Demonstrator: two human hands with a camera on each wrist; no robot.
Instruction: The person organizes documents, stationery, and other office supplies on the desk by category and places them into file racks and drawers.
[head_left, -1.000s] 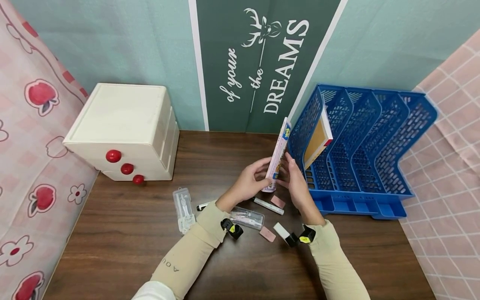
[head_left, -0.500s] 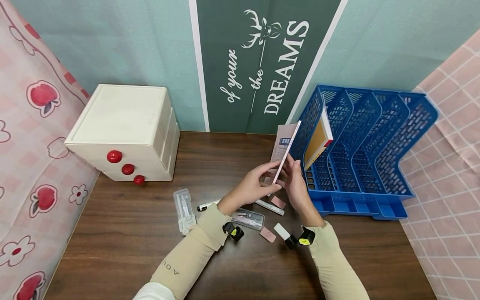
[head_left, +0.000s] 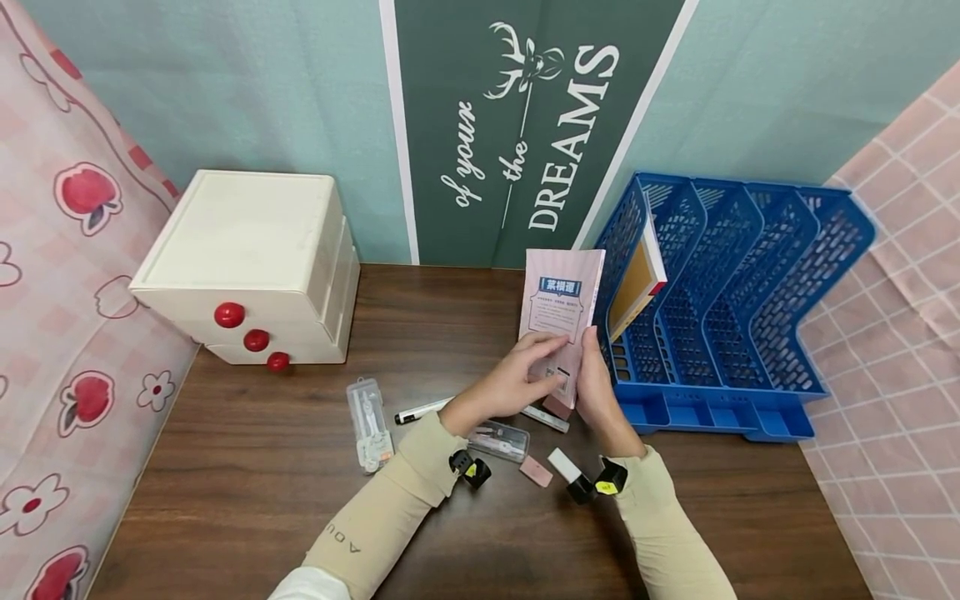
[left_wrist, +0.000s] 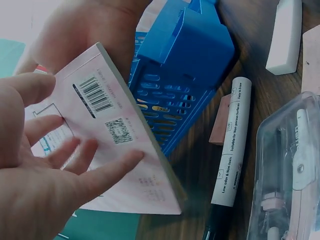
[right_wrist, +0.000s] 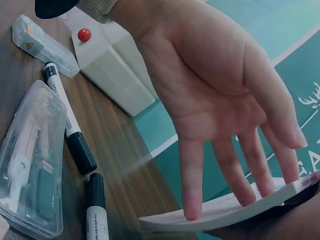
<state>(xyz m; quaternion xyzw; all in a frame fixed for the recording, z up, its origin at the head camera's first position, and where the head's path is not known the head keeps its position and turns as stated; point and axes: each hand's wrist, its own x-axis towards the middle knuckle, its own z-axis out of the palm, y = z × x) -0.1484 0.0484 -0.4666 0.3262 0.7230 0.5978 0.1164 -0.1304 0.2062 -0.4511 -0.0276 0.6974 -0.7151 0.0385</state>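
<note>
A thin pink book [head_left: 558, 304] stands tilted in front of me, its back cover turned toward the head camera. My left hand [head_left: 510, 382] touches that cover with spread, fairly straight fingertips. Behind the right edge is my right hand [head_left: 597, 385], holding the book with its thumb along the edge; its other fingers are hidden. In the left wrist view the cover shows a barcode [left_wrist: 95, 96] and a square code [left_wrist: 118, 131]. The right wrist view catches the left hand [right_wrist: 215, 95] with fingertips against the book [right_wrist: 225, 212], and part of the right hand [right_wrist: 295, 222] below.
A blue file rack [head_left: 720, 333] stands at right, with a yellow-and-white book [head_left: 637, 279] in its leftmost slot. White drawers [head_left: 243, 258] are at left. Around the arms lie markers [head_left: 420, 411], clear compass cases [head_left: 370, 425], pink erasers [head_left: 536, 471] and a white eraser [head_left: 562, 462].
The book was edge-on and has turned so its back cover faces me. My left hand shifted from gripping the edge to fingertips on the cover; the right hand moved slightly along the edge.
</note>
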